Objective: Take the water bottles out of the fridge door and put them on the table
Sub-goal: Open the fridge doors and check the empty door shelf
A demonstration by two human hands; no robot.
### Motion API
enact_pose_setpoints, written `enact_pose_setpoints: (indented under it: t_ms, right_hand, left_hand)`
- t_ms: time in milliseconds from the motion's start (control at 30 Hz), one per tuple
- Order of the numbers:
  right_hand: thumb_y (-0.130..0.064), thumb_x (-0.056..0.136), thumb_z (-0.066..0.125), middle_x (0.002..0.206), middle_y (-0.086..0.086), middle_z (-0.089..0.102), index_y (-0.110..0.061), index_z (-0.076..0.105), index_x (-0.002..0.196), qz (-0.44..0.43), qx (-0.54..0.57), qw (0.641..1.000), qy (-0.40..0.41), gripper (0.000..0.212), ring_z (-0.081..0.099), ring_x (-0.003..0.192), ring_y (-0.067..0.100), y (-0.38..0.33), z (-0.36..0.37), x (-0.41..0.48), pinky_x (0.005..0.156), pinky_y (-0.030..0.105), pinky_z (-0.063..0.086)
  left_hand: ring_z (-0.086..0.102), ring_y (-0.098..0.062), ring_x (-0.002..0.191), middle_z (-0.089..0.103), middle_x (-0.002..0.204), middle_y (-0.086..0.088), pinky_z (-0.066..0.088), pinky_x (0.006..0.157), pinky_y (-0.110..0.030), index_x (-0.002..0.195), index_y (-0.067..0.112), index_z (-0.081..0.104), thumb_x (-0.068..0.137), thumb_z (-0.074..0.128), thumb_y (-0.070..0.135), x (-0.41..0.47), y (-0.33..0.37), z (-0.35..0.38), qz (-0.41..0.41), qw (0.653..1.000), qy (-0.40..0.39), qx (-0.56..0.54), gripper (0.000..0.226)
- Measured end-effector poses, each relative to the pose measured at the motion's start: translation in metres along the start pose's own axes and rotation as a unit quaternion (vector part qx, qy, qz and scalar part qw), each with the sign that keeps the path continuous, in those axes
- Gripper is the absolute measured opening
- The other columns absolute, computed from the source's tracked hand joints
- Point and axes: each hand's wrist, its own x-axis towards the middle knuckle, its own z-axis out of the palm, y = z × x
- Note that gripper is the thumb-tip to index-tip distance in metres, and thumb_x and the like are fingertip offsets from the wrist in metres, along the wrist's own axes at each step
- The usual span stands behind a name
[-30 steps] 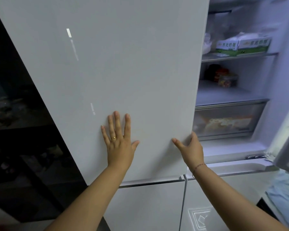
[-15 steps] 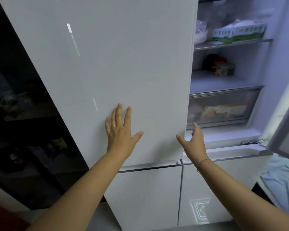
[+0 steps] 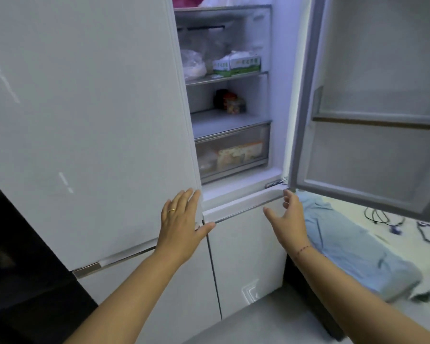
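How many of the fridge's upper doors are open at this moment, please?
1: the right upper door is swung wide open, its visible shelves without bottles. The left upper door is shut or nearly so, with the left hand on its edge.

Right fridge door (image 3: pixel 372 145) cut off; carton (image 3: pixel 236 63) print unreadable.

White fridge door (image 3: pixel 85 120), pale blue cloth (image 3: pixel 353 254), green-and-white carton (image 3: pixel 236 64), gold ring (image 3: pixel 172 210)
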Motion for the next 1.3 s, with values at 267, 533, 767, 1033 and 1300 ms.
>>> enact_pose_setpoints:
  t_ms: [267, 533, 767, 1033, 1300]
  right_hand:
    - [-0.021, 0.082, 0.07, 0.141, 0.013, 0.04, -0.008, 0.034, 0.141, 0.032, -0.023, 0.993, 0.115, 0.07, 0.043, 0.127, 0.026, 0.025, -0.126, -0.005, 0.108, 0.042, 0.036]
    - [-0.029, 0.084, 0.068, 0.147, 0.01, 0.034, -0.012, 0.028, 0.145, 0.027, -0.028, 0.98, 0.193, 0.075, 0.037, 0.134, 0.025, 0.041, -0.232, 0.038, 0.112, 0.042, 0.033]
    - [-0.038, 0.08, 0.07, 0.153, 0.008, 0.026, -0.013, 0.021, 0.148, 0.015, -0.039, 0.979, 0.2, 0.088, 0.029, 0.14, 0.024, 0.068, -0.316, 0.115, 0.115, 0.043, 0.028]
    - [-0.048, 0.077, 0.07, 0.159, 0.006, 0.011, -0.014, 0.008, 0.151, -0.006, -0.036, 0.992, 0.118, 0.103, 0.013, 0.146, 0.02, 0.084, -0.372, 0.202, 0.119, 0.039, 0.017]
    - [-0.074, 0.061, 0.067, 0.153, -0.003, 0.03, -0.03, 0.021, 0.147, -0.009, 0.009, 0.998, 0.061, 0.107, 0.033, 0.139, 0.017, 0.096, -0.383, 0.229, 0.112, 0.047, 0.034]
  left_hand:
    - [0.001, -0.017, 0.15, 0.006, 0.162, 0.003, -0.002, 0.121, -0.036, 0.153, 0.024, 0.007, 0.093, 0.042, 0.057, 0.011, 0.112, 0.02, 0.103, 0.994, -0.019, -0.037, 0.077]
    - [0.001, -0.016, 0.15, 0.008, 0.162, 0.004, -0.006, 0.119, -0.034, 0.153, 0.023, 0.01, 0.086, 0.031, 0.071, 0.068, 0.228, 0.031, 0.191, 0.98, 0.008, -0.05, 0.085]
    - [-0.006, -0.015, 0.15, 0.003, 0.163, 0.002, -0.009, 0.119, -0.034, 0.154, 0.02, 0.004, 0.093, 0.041, 0.056, 0.134, 0.357, 0.049, 0.251, 0.964, 0.032, -0.084, 0.08]
    - [-0.008, -0.013, 0.15, 0.001, 0.163, 0.003, -0.012, 0.12, -0.035, 0.154, 0.02, 0.002, 0.094, 0.035, 0.058, 0.198, 0.448, 0.058, 0.264, 0.958, 0.07, -0.09, 0.078]
    - [0.025, -0.016, 0.142, 0.04, 0.147, 0.004, -0.004, 0.121, -0.037, 0.143, 0.022, 0.036, 0.093, 0.042, 0.057, 0.205, 0.455, 0.063, 0.256, 0.956, 0.1, -0.101, 0.061]
